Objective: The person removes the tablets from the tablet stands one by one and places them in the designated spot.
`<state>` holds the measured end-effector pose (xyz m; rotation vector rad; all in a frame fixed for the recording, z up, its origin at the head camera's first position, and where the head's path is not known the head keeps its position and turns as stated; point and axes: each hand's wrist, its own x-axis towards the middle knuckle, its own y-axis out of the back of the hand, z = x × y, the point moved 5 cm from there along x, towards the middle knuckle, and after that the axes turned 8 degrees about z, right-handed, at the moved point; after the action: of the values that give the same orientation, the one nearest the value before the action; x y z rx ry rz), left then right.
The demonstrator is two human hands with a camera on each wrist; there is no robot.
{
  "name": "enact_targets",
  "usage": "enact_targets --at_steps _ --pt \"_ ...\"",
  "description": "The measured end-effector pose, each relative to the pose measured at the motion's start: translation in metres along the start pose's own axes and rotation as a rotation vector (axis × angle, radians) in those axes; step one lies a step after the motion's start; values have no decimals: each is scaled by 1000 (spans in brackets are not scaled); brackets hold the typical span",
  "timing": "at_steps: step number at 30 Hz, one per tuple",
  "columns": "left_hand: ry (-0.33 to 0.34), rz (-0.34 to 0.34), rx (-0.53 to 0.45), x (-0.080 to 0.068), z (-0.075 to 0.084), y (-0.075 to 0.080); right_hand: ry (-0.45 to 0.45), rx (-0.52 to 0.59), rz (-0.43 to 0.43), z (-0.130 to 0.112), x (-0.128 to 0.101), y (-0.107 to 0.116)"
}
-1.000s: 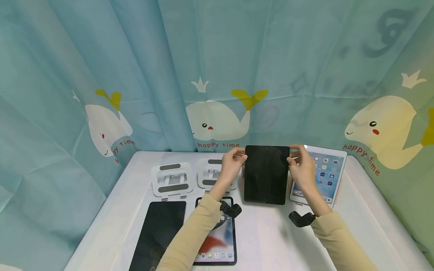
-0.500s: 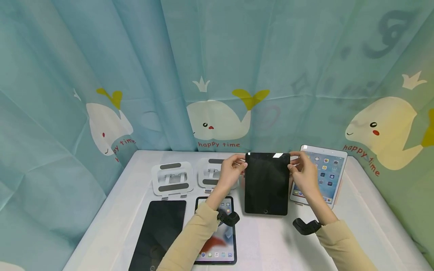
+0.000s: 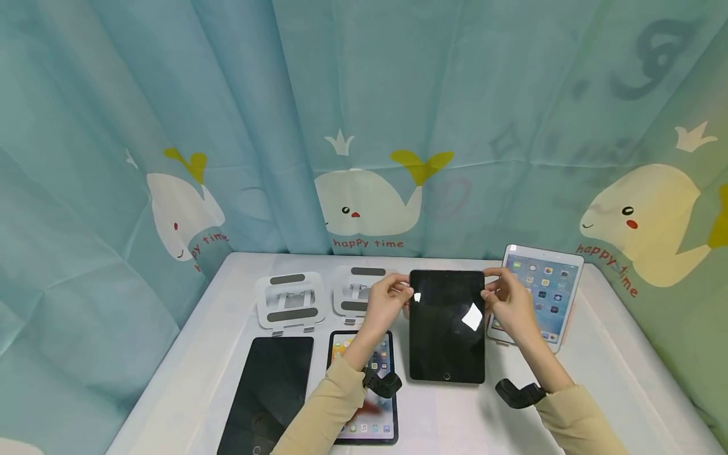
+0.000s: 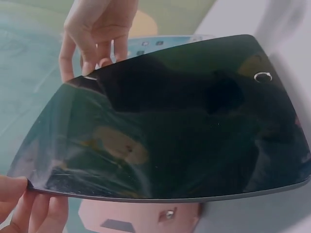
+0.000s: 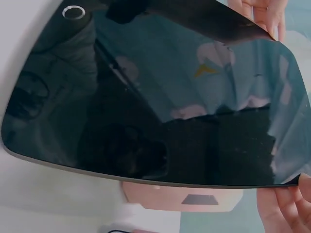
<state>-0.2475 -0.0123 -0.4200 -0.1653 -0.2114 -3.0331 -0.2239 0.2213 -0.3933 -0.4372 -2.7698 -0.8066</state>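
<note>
Black tablet (image 3: 446, 335) here, left grip (image 3: 387, 303) and right grip (image 3: 509, 303) pinching opposite side edges, white tablet (image 3: 553, 294) just beside the right.

held tablet (image 3: 446, 328): glossy, smooth, glass-like | pink stand (image 4: 141, 213): matt, perhaps metal | curtain (image 3: 489, 95): wrinkled cloth

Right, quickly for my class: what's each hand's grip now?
Left hand: closed, holding the black tablet by its left edge.
Right hand: closed, holding the same black tablet by its right edge.
</note>
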Motion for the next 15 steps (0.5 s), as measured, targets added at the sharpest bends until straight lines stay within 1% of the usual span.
enact_targets --at_steps 5,8,15 --pt "44 -7 -41 -7 -8 -1 -31 -29 -52 6 -6 -2" --pt "69 -13 -62 -12 -12 -1 -46 -39 -67 9 -9 -2" --pt "137 -28 -90 -20 -22 -3 -79 -21 -110 16 -16 -1"
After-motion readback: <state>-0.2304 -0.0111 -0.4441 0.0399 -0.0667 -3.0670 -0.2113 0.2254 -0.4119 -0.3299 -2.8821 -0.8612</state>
